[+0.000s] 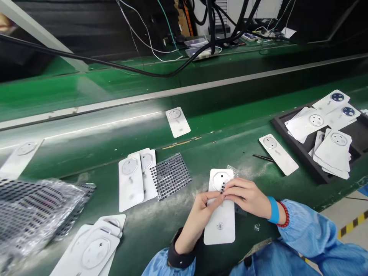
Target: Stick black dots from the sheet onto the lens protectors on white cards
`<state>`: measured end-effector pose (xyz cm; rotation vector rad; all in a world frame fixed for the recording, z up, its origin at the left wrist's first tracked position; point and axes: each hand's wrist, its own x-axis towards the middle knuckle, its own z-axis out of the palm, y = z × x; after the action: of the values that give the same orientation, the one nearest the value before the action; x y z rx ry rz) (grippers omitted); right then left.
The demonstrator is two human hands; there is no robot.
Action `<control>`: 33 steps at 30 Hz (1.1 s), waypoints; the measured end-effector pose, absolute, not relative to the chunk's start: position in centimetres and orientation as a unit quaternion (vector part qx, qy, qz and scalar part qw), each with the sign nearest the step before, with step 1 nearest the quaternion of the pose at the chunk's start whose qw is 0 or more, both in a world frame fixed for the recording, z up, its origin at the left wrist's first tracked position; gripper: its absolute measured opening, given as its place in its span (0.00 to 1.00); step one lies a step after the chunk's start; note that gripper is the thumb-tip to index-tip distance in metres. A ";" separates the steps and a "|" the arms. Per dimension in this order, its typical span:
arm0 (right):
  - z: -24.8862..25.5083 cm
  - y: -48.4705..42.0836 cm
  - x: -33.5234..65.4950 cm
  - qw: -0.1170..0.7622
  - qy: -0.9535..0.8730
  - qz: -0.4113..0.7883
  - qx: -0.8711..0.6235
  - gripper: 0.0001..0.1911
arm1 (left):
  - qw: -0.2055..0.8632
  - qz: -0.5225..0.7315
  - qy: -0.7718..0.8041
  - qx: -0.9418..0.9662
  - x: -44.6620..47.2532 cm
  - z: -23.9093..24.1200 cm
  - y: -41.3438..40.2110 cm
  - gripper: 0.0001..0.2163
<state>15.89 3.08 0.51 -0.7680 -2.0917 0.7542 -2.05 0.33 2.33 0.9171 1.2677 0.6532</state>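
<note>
We work on the white back cover (221, 226), flat on the green bench (212, 149) near our edge; left hand (201, 210) and right hand (244, 195) meet fingertip to fingertip, pinching a tiny dark piece (222, 192) below its octagonal camera ring (220, 179). Seating it likely calls for fine alignment. Fingers hide most of the piece; whether it touches the cover we cannot tell

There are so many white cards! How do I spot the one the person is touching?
Look at the green table, at its near edge in the middle. One white card lies there by itself. It is the only one with the left hand and the right hand meeting on its far end.
</note>
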 end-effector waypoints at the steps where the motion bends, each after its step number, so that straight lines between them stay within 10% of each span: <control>1: 0.3 3.0 15.9 0.384 -0.822 0.291 -0.303 0.08 | 0.670 0.287 0.553 0.403 -2.1 2.3 0.3 0.17; 11: 1.1 3.2 16.3 0.293 -0.776 0.421 -0.368 0.05 | 0.613 0.288 0.570 0.465 -1.5 2.1 0.1 0.16; 33: -1.9 3.9 16.3 0.252 -0.877 0.268 -0.310 0.07 | 0.517 0.311 0.665 0.439 -4.3 1.5 -0.3 0.16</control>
<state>16.34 3.91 -1.94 -0.8428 -2.3852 0.7302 -4.29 -0.32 1.51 1.0546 1.5967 0.7467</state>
